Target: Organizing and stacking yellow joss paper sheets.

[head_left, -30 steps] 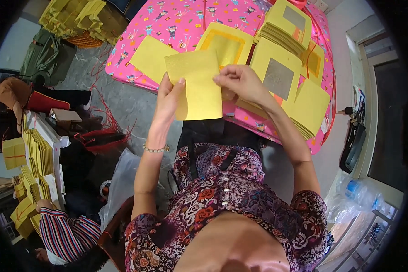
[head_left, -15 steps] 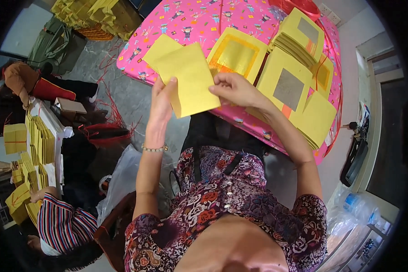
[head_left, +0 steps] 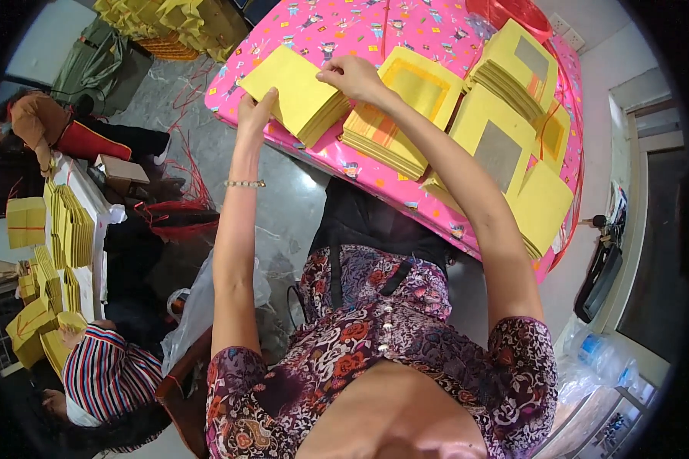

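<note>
While reaching to 11 o'clock across the pink-covered surface [head_left: 344,24], had the yellow stack [head_left: 289,83] between two hands. Took its 8 o'clock edge with the left hand [head_left: 255,115], thumb on top and the other fingers closed along the side (partly hidden, so impossible to judge the pressure). Held the right hand [head_left: 357,78] at the 2 o'clock corner, fingers curled nearly together; could not tell whether on paper or just beside it. By judgement, needed light, even nudges from opposite sides, lining up the layers without bowing the top one, and a flat thumb rather than a digging nail. Had to mind the surface's rim, close to the stack at 7 o'clock, with grey floor [head_left: 283,174] beyond. Found little room at 4 o'clock, with the orange-framed stack [head_left: 417,84] just beside and partly under the right forearm [head_left: 440,157]. Saw bare pink cover toward 1 o'clock, probably best for lifting clear.
</note>
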Demonstrator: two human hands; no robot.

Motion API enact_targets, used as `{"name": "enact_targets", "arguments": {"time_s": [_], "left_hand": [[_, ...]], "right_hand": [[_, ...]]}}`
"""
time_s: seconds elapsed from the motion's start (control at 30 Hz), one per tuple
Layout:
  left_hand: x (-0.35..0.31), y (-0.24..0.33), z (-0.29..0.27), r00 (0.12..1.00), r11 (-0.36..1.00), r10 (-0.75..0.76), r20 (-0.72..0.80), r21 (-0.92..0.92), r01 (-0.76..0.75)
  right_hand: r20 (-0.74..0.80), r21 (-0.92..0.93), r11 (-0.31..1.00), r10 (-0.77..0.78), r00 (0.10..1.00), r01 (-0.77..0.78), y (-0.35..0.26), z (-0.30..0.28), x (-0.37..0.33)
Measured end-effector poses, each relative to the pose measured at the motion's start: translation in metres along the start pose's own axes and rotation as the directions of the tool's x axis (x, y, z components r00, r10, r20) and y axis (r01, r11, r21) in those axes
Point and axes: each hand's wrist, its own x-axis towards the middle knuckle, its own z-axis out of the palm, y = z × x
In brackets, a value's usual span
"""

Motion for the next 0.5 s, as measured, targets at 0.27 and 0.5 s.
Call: {"name": "enact_targets", "arguments": {"time_s": [0.27,0.5], "left_hand": [[0.007,-0.021,0.010,0.997,0.996,0.075,-0.010,0.040,-0.074],[0.018,-0.038,0.001,0.990,0.965,0.136,-0.023,0.231,-0.127]], "right_hand": [[0.000,-0.050,0.999,0.016,1.000,-0.016,0.010,0.007,-0.006],[-0.030,-0.297,0.955,-0.001,1.000,-0.008,-0.003,0.014,-0.007]]}}
